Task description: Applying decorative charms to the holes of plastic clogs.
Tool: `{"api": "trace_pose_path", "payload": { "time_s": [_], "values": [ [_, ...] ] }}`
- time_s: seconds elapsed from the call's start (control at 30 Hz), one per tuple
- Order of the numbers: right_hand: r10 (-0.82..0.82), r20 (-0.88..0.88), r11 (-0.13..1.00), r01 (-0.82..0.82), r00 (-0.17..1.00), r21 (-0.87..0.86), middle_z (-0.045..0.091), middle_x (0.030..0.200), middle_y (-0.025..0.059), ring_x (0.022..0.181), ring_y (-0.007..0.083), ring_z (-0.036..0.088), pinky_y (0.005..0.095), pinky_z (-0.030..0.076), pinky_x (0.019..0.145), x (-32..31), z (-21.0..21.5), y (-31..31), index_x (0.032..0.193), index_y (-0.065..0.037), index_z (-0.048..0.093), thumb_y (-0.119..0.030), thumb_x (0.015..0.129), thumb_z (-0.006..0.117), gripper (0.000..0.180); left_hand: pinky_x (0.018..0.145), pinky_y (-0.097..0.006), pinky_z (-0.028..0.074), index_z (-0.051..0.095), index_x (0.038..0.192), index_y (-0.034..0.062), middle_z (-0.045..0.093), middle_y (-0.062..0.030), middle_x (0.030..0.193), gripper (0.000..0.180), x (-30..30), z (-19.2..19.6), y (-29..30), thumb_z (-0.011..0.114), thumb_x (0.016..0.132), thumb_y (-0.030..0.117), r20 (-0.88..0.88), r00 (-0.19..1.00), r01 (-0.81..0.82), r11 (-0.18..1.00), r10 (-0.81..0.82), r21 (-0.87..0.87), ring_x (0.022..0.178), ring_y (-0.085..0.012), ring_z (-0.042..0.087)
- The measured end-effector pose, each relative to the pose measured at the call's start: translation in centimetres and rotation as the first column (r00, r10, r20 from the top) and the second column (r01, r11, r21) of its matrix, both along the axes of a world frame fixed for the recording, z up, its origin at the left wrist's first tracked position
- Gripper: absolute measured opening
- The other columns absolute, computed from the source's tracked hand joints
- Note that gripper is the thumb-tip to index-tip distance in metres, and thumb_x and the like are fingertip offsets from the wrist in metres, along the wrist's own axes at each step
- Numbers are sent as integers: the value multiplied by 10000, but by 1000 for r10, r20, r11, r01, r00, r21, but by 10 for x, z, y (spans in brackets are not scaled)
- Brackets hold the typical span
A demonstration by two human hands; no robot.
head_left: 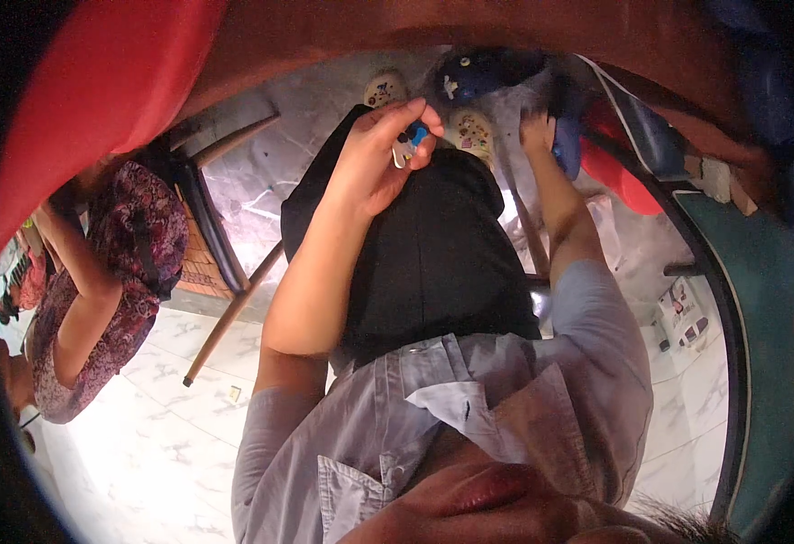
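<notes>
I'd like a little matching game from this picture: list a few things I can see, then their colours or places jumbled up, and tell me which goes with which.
Things:
1. small object in the left hand
2. skirt
3. shirt
4. right hand

Colour or place:
A. black
B. reaching down toward the floor by the shoes
C. blue and white
D. pale grey-blue

Pairs: 1-C, 2-A, 3-D, 4-B
</notes>
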State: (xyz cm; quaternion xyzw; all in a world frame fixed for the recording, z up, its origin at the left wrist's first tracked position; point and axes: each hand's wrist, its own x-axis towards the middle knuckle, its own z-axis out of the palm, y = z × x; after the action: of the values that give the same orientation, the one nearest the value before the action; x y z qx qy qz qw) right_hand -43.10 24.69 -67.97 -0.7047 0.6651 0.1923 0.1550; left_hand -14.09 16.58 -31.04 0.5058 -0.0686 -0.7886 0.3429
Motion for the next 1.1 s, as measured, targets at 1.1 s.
{"api": "trace_pose_path", "payload": {
  "time_s": [1.1],
  "values": [
    [-440,220,896,442,871,41,596,1232,167,1137,368,554,435,426,991,-20,16,-98,1283,-51,547,-232,867,571,455,501,-195,410,623,1010,12,603,-42,787,182,-7,14,0,565,931,165,-112,987,112,993,-116,-40,580,-84,521]
  ]
}}
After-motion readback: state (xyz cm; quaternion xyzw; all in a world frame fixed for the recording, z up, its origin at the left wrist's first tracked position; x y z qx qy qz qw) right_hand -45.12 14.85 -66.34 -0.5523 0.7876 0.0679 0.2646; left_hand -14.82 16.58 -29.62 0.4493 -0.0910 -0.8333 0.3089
